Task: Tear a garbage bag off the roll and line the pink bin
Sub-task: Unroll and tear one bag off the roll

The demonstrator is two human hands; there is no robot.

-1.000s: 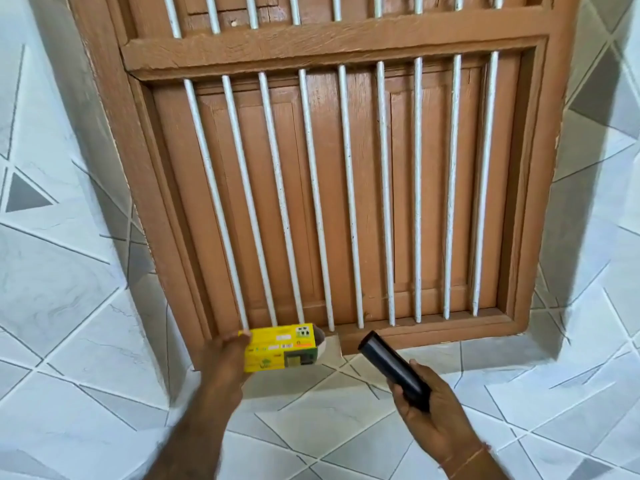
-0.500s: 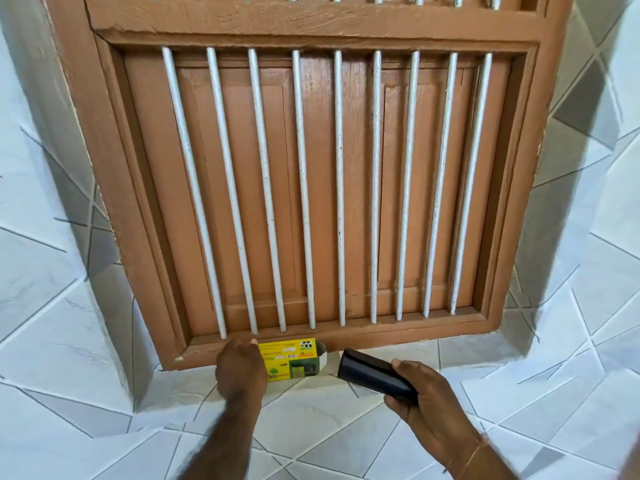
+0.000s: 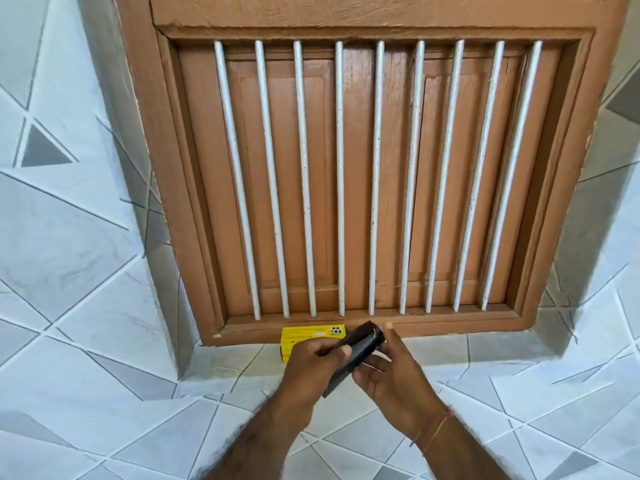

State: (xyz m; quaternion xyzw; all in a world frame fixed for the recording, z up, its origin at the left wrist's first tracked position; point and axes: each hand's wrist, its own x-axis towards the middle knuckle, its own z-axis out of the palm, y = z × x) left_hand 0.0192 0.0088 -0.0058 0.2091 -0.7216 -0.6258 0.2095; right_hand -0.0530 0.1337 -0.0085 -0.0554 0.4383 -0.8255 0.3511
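Observation:
A black roll of garbage bags (image 3: 360, 349) is held between both hands in front of the window sill. My left hand (image 3: 311, 365) pinches its near side with thumb and fingers. My right hand (image 3: 391, 372) cups the roll from the right, thumb raised beside its far end. A yellow box (image 3: 304, 334) lies on the tiled sill just behind my left hand, partly hidden by it. The pink bin is not in view.
A brown wooden window (image 3: 363, 188) with white vertical bars (image 3: 341, 178) and shut shutters fills the wall ahead. Grey and white tiles (image 3: 86, 271) cover the walls and the sill (image 3: 485, 348).
My left hand has let go of the yellow box, which now rests on the sill, and has moved right onto the black roll. The right hand brought the roll toward the middle.

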